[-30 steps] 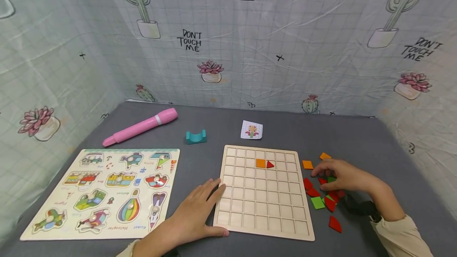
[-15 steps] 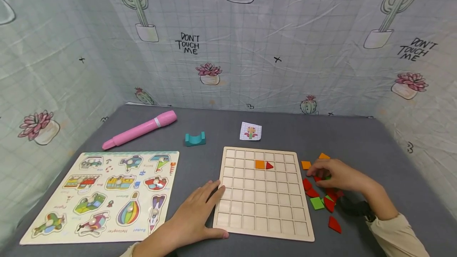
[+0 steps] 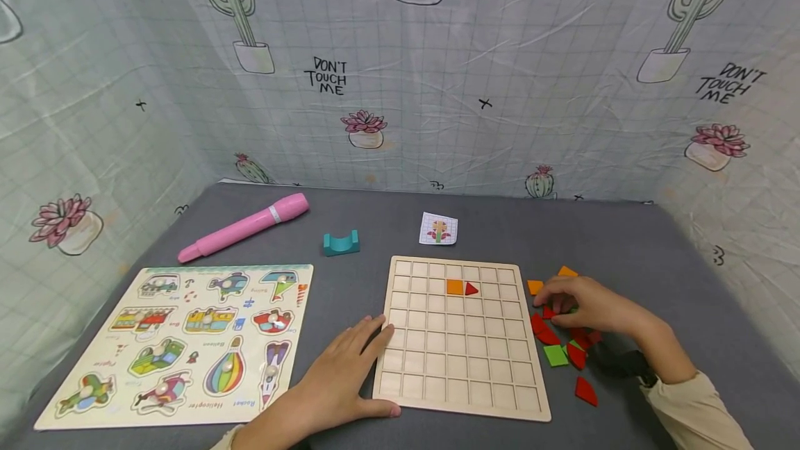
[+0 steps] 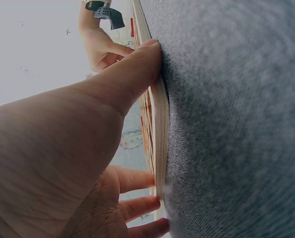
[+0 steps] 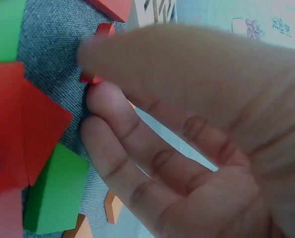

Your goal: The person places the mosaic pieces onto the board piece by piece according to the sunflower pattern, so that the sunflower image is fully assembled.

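A pale wooden grid board (image 3: 462, 360) lies flat on the table, with an orange square tile (image 3: 455, 287) and a red triangular tile (image 3: 471, 289) side by side in its upper cells. My left hand (image 3: 340, 373) rests at the board's left edge, fingers extended; its thumb touches the front corner in the left wrist view. To the right of the board, my right hand (image 3: 590, 303) is low over a loose pile of tiles. Its thumb and curled fingers pinch a small red tile (image 5: 105, 29), partly hidden by the thumb. Red and green tiles (image 5: 56, 193) lie close by.
A picture-puzzle board (image 3: 200, 339) lies on the left. Behind stand a pink pen-shaped object (image 3: 244, 228), a teal curved block (image 3: 341, 244) and a small pattern card (image 3: 439, 228). A lone red quarter-round tile (image 3: 585, 392) lies nearer the front. A printed curtain surrounds the table.
My right hand has shifted slightly left toward the board, and the small red tile under its fingers has moved left too. My left hand stays at the board's edge.
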Demonstrator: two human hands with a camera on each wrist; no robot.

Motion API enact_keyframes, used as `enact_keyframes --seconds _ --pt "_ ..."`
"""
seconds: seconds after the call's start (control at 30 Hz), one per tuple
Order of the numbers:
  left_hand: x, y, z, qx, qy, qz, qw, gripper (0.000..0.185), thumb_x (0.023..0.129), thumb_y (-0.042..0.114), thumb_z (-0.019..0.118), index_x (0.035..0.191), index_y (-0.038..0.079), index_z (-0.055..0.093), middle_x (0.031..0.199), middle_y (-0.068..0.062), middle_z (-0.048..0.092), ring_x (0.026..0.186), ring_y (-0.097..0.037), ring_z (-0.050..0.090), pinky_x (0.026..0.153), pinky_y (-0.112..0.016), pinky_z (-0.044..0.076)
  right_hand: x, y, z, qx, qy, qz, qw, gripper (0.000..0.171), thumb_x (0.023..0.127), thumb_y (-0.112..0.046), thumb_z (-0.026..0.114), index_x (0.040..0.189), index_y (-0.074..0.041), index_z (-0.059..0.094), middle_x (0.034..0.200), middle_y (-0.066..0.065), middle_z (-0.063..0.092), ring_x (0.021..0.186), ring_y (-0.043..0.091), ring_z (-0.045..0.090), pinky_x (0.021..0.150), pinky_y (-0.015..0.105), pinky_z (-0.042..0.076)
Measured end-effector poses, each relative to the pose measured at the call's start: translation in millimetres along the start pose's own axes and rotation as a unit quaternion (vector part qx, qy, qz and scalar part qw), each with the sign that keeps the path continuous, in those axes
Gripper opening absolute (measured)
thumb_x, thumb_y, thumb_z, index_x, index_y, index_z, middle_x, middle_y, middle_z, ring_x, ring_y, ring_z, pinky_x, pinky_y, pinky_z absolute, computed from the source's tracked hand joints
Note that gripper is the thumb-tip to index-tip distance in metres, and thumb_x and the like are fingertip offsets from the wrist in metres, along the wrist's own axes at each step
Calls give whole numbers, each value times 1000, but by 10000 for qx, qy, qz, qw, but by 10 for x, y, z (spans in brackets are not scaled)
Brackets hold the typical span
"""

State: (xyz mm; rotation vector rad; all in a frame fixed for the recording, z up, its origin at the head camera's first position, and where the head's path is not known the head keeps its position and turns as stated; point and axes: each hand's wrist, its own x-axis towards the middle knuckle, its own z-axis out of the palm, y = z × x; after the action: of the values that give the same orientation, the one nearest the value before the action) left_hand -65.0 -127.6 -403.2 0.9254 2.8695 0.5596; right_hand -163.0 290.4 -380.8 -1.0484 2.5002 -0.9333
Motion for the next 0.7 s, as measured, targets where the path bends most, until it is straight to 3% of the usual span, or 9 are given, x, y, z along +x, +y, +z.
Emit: enact_keyframes --seconds 0.13,0.33,0.7 --pt "-2 -2 4 12 20 16 10000 99 78 69 66 149 6 37 154 -14 33 142 -34 32 109 -53 35 1 -5 -9 15 -75 101 9999 25 85 -1 71 110 2 65 97 7 62 76 4 55 67 24 54" --pt "4 2 6 3 13 11 10000 100 78 70 64 149 6 37 155 -13 33 142 -34 32 109 -54 35 -1 15 8 -126 39 -100 9999 20 86 -4 72 104 0 67 92 5 62 73 2 56 65 24 54" --pt "0 -8 18 55 54 61 10000 100 77 71 65 148 5 38 154 -15 34 141 -36 33 108 -54 36 45 -46 -5 -106 114 79 9998 19 89 -8 71 106 0 68 90 5 60 73 3 59 65 24 54"
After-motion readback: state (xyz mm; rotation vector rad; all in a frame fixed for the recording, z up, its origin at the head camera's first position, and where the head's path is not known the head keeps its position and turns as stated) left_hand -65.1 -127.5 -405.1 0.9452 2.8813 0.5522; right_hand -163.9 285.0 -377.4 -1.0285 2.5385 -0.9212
